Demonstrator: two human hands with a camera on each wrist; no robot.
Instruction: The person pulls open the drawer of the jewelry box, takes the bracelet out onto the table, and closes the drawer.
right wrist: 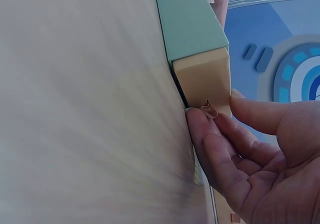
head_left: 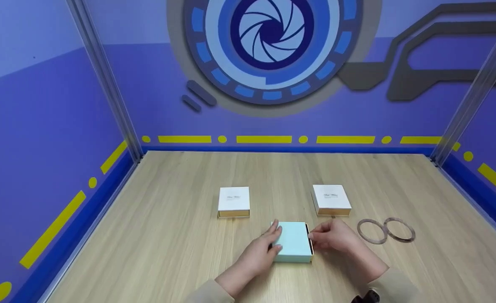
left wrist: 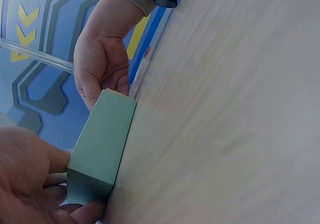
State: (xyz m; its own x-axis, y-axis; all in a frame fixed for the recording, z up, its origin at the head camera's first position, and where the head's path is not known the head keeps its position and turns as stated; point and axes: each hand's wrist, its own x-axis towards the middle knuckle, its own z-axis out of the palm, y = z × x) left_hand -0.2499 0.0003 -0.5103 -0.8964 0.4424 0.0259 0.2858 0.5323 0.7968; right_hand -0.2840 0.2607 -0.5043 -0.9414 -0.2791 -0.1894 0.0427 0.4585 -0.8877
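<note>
Head view: the box (head_left: 293, 239) sits on the table (head_left: 155, 252). Left wrist view: the left hand (left wrist: 32, 179) grips one end. Right wrist view: the right hand (right wrist: 265, 179) pinches the tab (right wrist: 210, 110) — likely opening the drawer (right wrist: 202, 76), which calls for a straight pull.

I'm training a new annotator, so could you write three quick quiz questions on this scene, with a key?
1. How many white-topped boxes lie on the table?
2. True or false: from the person's side, the two rings lie to the left of the mint box.
3. Fill in the blank: the ____ hand is at the small brown loop on the mint box's end.

Key:
1. Two.
2. False; the rings lie to its right.
3. Right hand.
</note>
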